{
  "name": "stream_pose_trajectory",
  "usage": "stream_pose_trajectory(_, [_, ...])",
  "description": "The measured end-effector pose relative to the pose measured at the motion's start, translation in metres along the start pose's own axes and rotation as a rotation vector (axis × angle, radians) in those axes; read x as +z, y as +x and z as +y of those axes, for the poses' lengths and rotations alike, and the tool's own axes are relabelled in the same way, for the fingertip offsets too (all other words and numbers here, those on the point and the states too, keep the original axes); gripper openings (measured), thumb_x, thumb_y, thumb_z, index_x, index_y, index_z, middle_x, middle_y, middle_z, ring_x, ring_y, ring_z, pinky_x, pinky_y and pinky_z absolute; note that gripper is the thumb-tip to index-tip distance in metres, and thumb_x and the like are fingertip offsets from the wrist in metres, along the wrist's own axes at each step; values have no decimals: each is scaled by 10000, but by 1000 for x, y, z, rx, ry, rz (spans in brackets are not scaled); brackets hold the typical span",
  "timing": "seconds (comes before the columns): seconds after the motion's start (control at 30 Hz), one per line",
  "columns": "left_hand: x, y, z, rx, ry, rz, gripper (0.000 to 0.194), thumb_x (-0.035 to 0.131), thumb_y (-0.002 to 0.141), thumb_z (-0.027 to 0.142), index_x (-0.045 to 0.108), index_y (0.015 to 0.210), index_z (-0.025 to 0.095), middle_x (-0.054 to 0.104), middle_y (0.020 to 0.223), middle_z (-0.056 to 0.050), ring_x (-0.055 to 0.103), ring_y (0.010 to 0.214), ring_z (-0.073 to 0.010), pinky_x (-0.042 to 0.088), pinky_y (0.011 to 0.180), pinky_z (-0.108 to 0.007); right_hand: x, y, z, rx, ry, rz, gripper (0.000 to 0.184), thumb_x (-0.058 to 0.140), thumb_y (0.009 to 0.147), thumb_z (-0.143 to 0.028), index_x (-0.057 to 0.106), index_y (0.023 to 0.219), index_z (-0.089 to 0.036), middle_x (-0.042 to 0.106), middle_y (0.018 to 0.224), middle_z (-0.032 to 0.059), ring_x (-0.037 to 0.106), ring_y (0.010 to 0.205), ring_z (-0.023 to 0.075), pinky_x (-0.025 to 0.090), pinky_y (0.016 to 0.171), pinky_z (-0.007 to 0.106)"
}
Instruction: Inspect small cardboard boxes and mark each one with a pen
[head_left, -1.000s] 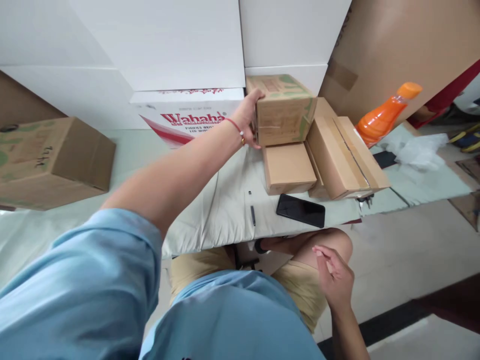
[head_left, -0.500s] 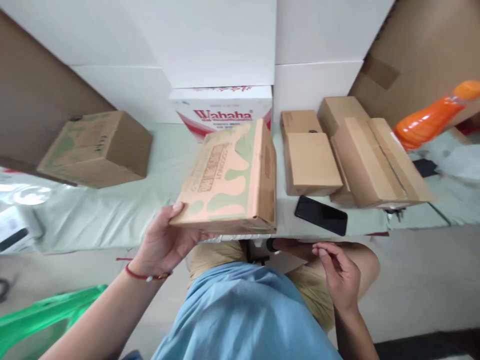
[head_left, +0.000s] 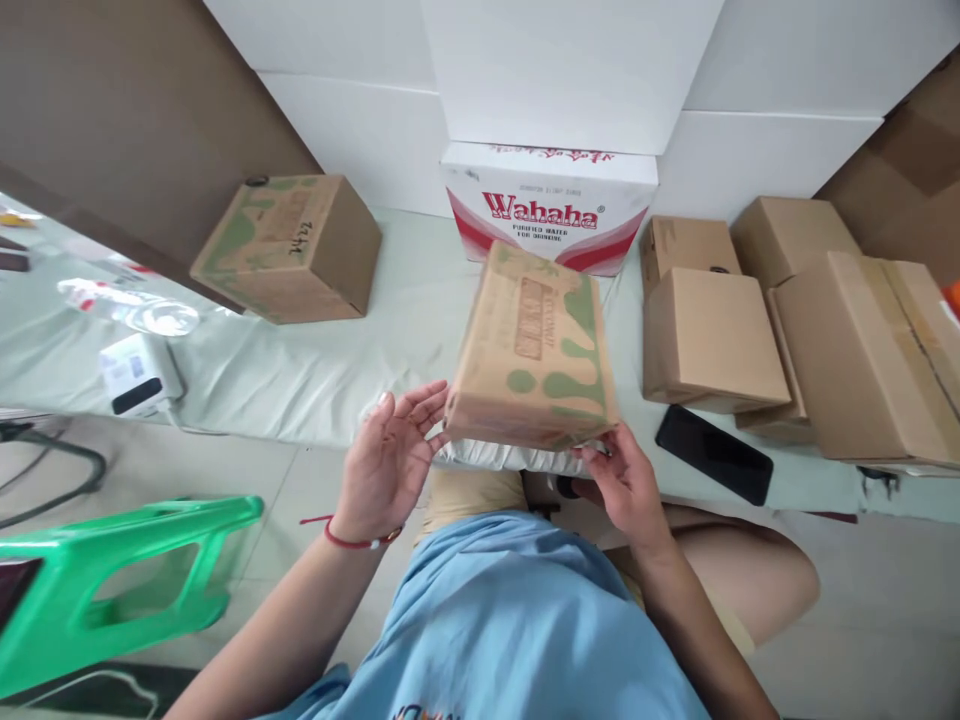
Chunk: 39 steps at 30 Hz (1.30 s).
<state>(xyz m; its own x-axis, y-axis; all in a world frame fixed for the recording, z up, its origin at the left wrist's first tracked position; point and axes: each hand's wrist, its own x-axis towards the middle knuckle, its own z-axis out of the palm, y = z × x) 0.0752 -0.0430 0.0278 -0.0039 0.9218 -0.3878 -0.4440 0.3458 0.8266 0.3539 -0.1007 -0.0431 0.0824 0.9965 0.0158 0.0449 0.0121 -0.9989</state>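
A brown cardboard box (head_left: 532,350) with green drip print and the word COCONUT is tilted over the table's front edge. My right hand (head_left: 626,480) grips its near right bottom corner, thumb in front and fingers partly hidden by the box. On the other side, my left hand (head_left: 390,455) is open, palm up, its fingers apart; the fingertips reach the box's left edge, and I cannot tell whether they touch it. Behind the box stands a white and red Wahaha carton (head_left: 551,210).
Another green-printed box (head_left: 300,245) sits at the back left. Several plain cardboard boxes (head_left: 724,335) cluster at right, with a black phone (head_left: 714,455) before them. A plastic bottle (head_left: 131,305) and a white device (head_left: 140,375) lie left. A green stool (head_left: 150,560) stands below.
My left hand has loosened from the box and opened beside it. My right hand, earlier free, has come up to its right corner. The view has shifted left.
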Motion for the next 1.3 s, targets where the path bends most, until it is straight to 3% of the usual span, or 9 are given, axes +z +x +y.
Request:
stream_pose_trajectory(0.13, [17,-7,2,93,29,-82,432,742,889,646,863,1100,289,820,1207,-75,726,1213,-315,627,1029,-452,1,-6,-5,83,38,195,402,688,979,-626,668,1133,-255,766,992,64,757,849,240,671,727,378])
stream_pose_trajectory(0.23, [31,-8,-2,161,42,-148,381,772,885,626,877,1087,321,823,1185,-69,739,1138,-316,613,1019,-478,4,-11,-12,158,93,182,405,679,980,-649,678,1017,-246,727,820,39,707,742,216,643,676,359])
stream_pose_trajectory(0.4, [39,-3,-5,225,100,-216,449,703,967,622,880,1003,211,790,1258,-142,678,1244,-315,571,1014,-403,10,-20,-23,245,337,102,493,674,963,-708,777,1081,-240,813,1027,100,757,866,237,671,726,368])
stream_pose_trajectory(0.6, [27,6,-10,213,117,-114,427,716,968,628,853,1028,228,794,1217,-104,700,1171,-263,565,964,-342,-8,-35,-8,459,328,301,652,721,818,-862,768,861,-213,791,769,77,751,686,217,627,528,290])
stream_pose_trajectory(0.7, [25,9,-16,190,119,-129,466,708,970,651,845,1087,222,785,1288,-106,681,1265,-284,545,1042,-366,-15,-43,-5,445,196,366,570,812,802,-776,791,945,-225,784,802,56,753,752,219,655,606,305])
stream_pose_trajectory(0.8, [26,9,-22,134,89,-213,519,685,982,667,811,1237,233,760,1378,-100,640,1374,-313,490,1168,-422,-14,-45,-11,418,153,347,531,789,870,-716,809,1116,-246,801,1018,73,749,888,222,665,703,327])
stream_pose_trajectory(0.93, [29,7,-23,120,152,-279,542,728,980,616,735,1392,265,710,1473,-77,573,1468,-324,437,1244,-440,-9,-40,-18,429,246,364,585,835,856,-641,756,1309,-280,771,1242,77,664,721,135,553,566,268])
stream_pose_trajectory(1.1, [31,7,-19,97,183,-310,500,790,964,499,736,1394,248,712,1465,-73,604,1425,-306,485,1191,-377,-8,-31,-16,532,413,363,629,960,693,-588,815,1167,-200,734,879,28,421,526,57,288,450,209])
stream_pose_trajectory(1.3, [-1,23,-22,-50,-42,-218,474,922,827,405,810,1222,168,812,1165,-84,747,1054,-213,614,874,-243,-9,-35,-19,472,433,264,555,947,755,-526,842,1205,-218,563,646,-34,398,554,83,302,496,224])
